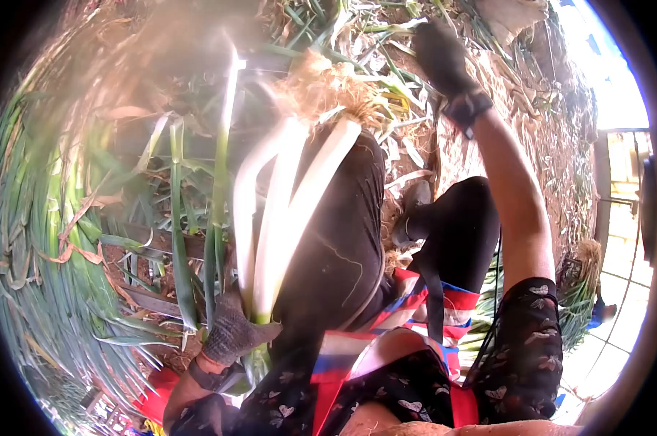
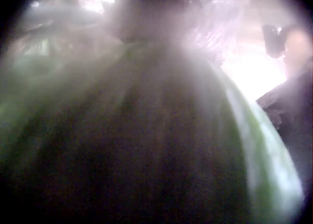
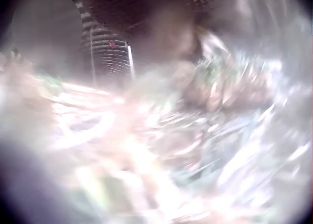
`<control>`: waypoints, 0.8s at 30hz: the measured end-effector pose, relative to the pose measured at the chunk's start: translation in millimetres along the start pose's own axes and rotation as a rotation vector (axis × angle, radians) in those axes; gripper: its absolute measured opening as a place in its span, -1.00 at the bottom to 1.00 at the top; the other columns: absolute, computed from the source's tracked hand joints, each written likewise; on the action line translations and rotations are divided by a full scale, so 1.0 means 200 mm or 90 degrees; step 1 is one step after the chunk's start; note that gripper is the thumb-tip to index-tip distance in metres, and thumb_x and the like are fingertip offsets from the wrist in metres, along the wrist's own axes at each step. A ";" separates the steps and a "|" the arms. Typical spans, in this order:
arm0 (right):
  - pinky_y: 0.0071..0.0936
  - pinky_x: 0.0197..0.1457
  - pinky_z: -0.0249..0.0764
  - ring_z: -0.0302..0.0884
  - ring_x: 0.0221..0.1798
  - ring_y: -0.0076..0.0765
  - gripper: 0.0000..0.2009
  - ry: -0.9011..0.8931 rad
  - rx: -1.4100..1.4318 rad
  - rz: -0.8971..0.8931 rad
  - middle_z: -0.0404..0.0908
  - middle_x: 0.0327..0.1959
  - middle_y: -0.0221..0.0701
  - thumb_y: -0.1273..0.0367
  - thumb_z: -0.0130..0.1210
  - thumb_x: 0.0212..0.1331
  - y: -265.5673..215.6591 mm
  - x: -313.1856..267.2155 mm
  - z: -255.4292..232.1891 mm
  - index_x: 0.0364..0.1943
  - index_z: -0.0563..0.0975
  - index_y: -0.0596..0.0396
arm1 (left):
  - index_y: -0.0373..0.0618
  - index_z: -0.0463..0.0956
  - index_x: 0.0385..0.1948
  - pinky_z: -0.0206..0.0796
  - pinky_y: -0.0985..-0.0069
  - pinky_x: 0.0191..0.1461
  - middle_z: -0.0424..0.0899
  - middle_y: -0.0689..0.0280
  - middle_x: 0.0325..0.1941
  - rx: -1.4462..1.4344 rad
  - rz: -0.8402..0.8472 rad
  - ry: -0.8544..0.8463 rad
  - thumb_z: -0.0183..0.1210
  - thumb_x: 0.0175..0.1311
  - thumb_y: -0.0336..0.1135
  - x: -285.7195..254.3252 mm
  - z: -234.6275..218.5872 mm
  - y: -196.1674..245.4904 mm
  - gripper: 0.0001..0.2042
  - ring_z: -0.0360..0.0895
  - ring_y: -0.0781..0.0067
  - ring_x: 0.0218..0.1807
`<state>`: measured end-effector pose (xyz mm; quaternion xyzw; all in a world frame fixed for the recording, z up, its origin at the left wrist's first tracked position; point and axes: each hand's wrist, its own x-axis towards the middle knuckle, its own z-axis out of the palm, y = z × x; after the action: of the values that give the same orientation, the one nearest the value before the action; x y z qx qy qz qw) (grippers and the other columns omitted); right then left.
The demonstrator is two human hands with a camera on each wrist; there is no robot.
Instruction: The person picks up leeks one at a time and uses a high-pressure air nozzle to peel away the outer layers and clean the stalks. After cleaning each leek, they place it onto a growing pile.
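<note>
A bunch of large green onions lies over the person's left thigh, thick white stalks leading up to shaggy brown roots. Low in the head view, the grey-gloved left hand grips the bunch where white turns to green. Blurred green stalks fill much of the left wrist view. At the top right, the dark-gloved right hand reaches out over scattered leaves on the ground. Its fingers are blurred, and I cannot tell whether they hold anything.
A big heap of green onion leaves spreads along the left side. Leaf scraps litter the ground at the top. Another bundle of green onions lies at the right, near a gridded bright wall. A red object sits at the bottom left.
</note>
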<state>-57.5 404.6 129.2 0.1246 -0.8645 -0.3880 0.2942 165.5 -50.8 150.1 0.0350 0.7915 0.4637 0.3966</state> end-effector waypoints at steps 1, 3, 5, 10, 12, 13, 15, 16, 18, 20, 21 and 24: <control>-0.30 -0.41 0.46 0.52 -0.41 -0.15 -0.85 -0.219 0.290 0.138 0.54 -0.42 -0.23 0.40 0.07 0.03 0.17 -0.06 0.10 -0.30 0.46 0.09 | -0.30 0.30 0.16 0.30 0.32 0.18 0.55 0.02 -0.06 -0.030 -0.024 0.004 0.38 -0.33 -0.31 0.00 -0.01 0.01 -0.19 0.50 0.15 0.01; -0.15 -0.25 0.52 0.60 -0.28 0.03 -0.61 -0.419 0.405 0.183 0.62 -0.31 -0.08 0.40 0.10 -0.01 0.30 -0.05 0.07 -0.05 0.45 0.27 | -0.30 0.30 0.16 0.33 0.33 0.14 0.55 0.04 -0.06 -0.002 0.033 0.053 0.38 -0.32 -0.31 -0.01 -0.01 -0.06 -0.20 0.51 0.19 0.00; -0.16 -0.04 0.49 0.56 -0.09 0.06 -0.37 -0.391 0.367 0.178 0.58 -0.14 -0.03 0.39 0.19 -0.04 0.13 0.01 -0.21 0.20 0.29 0.28 | -0.29 0.37 0.09 0.35 0.36 0.11 0.55 0.08 -0.06 0.018 0.037 0.080 0.39 -0.31 -0.33 0.01 0.00 -0.10 -0.28 0.51 0.26 0.00; 0.03 0.43 0.08 0.38 0.19 -0.14 -0.42 0.142 0.373 -0.227 0.42 0.11 -0.20 0.39 0.09 0.04 -0.44 -0.08 -0.78 0.24 0.31 0.11 | -0.27 0.43 0.02 0.35 0.35 0.11 0.57 0.10 -0.09 -0.032 0.047 0.013 0.41 -0.33 -0.33 0.04 -0.02 -0.01 -0.32 0.52 0.25 -0.01; 0.03 0.43 0.12 0.43 0.11 -0.25 -0.54 0.220 0.522 -0.303 0.47 -0.02 -0.30 0.41 0.07 0.04 -0.51 0.02 -0.98 0.13 0.41 0.05 | -0.27 0.43 0.02 0.37 0.36 0.08 0.60 0.13 -0.13 -0.016 0.033 -0.040 0.42 -0.34 -0.34 0.02 -0.05 0.05 -0.32 0.54 0.26 -0.05; -0.01 0.36 0.24 0.50 0.00 -0.30 -0.60 0.241 0.670 -0.328 0.54 -0.18 -0.35 0.42 0.11 -0.01 -0.50 0.09 -1.09 0.02 0.50 0.03 | -0.27 0.43 0.03 0.41 0.40 0.01 0.62 0.17 -0.18 0.052 0.112 -0.049 0.40 -0.29 -0.36 0.01 -0.06 0.05 -0.34 0.57 0.30 -0.12; -0.20 0.06 0.48 0.60 -0.25 -0.33 -0.78 0.238 0.662 -0.356 0.60 -0.45 -0.48 0.41 0.19 -0.12 -0.53 0.20 -1.13 -0.29 0.61 0.00 | -0.27 0.43 0.04 0.42 0.41 0.00 0.63 0.18 -0.18 -0.077 0.049 -0.096 0.38 -0.25 -0.37 -0.02 -0.11 0.07 -0.36 0.59 0.30 -0.13; -0.29 -0.14 0.55 0.62 -0.36 -0.31 -0.87 0.181 0.660 -0.391 0.62 -0.54 -0.53 0.40 0.23 -0.17 -0.55 0.23 -1.11 -0.44 0.62 -0.02 | -0.28 0.43 0.04 0.42 0.42 -0.01 0.64 0.19 -0.17 -0.130 0.025 -0.141 0.37 -0.23 -0.37 -0.01 -0.13 0.10 -0.37 0.59 0.30 -0.13; -0.30 -0.37 0.49 0.61 -0.47 -0.25 -0.97 0.184 0.745 -0.389 0.62 -0.61 -0.51 0.37 0.23 -0.15 -0.55 0.24 -1.14 -0.61 0.61 -0.08 | -0.30 0.42 0.05 0.43 0.40 -0.01 0.63 0.20 -0.13 -0.098 0.093 -0.168 0.36 -0.15 -0.32 0.00 -0.16 0.10 -0.39 0.58 0.30 -0.09; -0.33 -0.41 0.49 0.64 -0.46 -0.23 -0.98 0.154 0.634 -0.449 0.63 -0.59 -0.45 0.35 0.23 -0.14 -0.40 0.17 -1.21 -0.56 0.63 -0.13 | -0.31 0.43 0.04 0.40 0.40 -0.01 0.58 0.18 -0.09 -0.201 0.133 -0.149 0.30 0.04 -0.09 0.04 -0.19 -0.10 -0.42 0.54 0.32 -0.06; -0.33 -0.44 0.48 0.64 -0.47 -0.24 -0.98 0.183 0.533 -0.432 0.63 -0.60 -0.47 0.35 0.23 -0.16 -0.34 0.13 -1.27 -0.58 0.62 -0.13 | -0.31 0.43 0.04 0.40 0.40 -0.01 0.58 0.18 -0.09 -0.175 0.131 -0.129 0.30 0.04 -0.09 0.08 -0.17 -0.07 -0.43 0.54 0.33 -0.06; -0.29 -0.50 0.44 0.64 -0.50 -0.28 -0.94 0.271 0.397 -0.306 0.63 -0.63 -0.56 0.36 0.24 -0.22 -0.10 -0.12 -1.38 -0.66 0.58 -0.15 | -0.31 0.43 0.03 0.40 0.40 -0.01 0.58 0.19 -0.09 -0.008 0.149 -0.101 0.29 0.05 -0.09 0.15 0.00 0.09 -0.43 0.54 0.33 -0.07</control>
<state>128.4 237.7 249.9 0.4816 -0.8071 -0.1315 0.3153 139.4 -28.8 146.9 0.1611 0.7454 0.5073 0.4014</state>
